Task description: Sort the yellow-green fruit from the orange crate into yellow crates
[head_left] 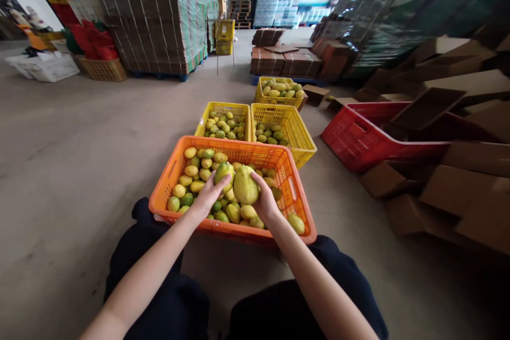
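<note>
Both of my hands are raised over an orange plastic crate (295, 188) holding many yellow and green fruits; their exact kind is unclear. My left hand (210, 191) is closed around a green-yellow fruit (224, 174), thumb on its near side. A larger, knobbly yellow-green fruit (246, 186) sits in my right hand (266, 199), whose fingers wrap its right side. The two held fruits are side by side, almost touching. Beneath them, the loose fruits (191, 171) are heaped mostly to the left and middle of the crate. One yellow fruit (296, 223) lies in its near right corner.
Beyond the orange crate stand a left yellow crate (203, 119), a right yellow crate (305, 138) and a farther yellow crate (261, 98), all containing fruit. To the right are a red crate (346, 138) and scattered cardboard boxes (470, 186). Wrapped pallet stacks (139, 16) rise behind.
</note>
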{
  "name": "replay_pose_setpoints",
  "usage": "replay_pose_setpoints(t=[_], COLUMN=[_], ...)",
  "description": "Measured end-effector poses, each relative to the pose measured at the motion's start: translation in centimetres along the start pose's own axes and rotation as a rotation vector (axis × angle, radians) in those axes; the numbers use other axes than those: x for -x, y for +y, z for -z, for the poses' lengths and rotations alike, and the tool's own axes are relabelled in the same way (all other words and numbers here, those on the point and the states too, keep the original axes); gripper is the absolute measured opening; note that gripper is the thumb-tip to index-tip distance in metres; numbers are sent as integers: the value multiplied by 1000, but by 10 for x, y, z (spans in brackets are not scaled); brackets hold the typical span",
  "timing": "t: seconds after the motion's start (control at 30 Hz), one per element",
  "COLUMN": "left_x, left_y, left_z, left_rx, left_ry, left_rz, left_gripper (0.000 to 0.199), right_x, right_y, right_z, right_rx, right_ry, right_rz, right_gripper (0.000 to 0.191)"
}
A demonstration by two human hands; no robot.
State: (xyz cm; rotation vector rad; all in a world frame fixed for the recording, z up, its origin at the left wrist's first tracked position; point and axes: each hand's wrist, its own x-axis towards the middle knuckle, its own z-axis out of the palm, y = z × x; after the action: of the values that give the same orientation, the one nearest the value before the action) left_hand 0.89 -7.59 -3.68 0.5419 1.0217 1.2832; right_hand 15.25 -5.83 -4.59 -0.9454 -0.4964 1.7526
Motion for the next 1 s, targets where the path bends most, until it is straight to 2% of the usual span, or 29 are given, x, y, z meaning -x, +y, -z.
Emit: replay_pose_setpoints(t=[0.13, 0.37, 0.5, 0.67, 0.77, 0.87, 1.0], left_x=[-5, -15, -17, -16, -15, -16, -17], left_y=[-3, 7, 14, 20, 22, 22, 21], left_z=[4, 9, 12, 15, 19, 24, 28], left_rx=[-159, 85, 268, 377, 432, 461, 454], left_ry=[4, 8, 22, 39, -23, -101, -123], left_rz=[-140, 72, 199, 222, 297, 310, 268], left_gripper=[20, 17, 29, 28, 37, 46, 40], right_x=[-2, -5, -3, 0, -2, -7, -12], right_y=[-1, -3, -8, -13, -11, -7, -5], right_z=[-1, -2, -4, -3, -1, 0, 0], right_rx=[-92, -184, -175, -187, -219, -232, -211], right_ry=[65, 119, 67, 53, 16, 24, -15], right_rz=[-81, -229, -222, -209, -230, -229, -276], right_gripper=[16, 19, 26, 18, 21, 21, 26])
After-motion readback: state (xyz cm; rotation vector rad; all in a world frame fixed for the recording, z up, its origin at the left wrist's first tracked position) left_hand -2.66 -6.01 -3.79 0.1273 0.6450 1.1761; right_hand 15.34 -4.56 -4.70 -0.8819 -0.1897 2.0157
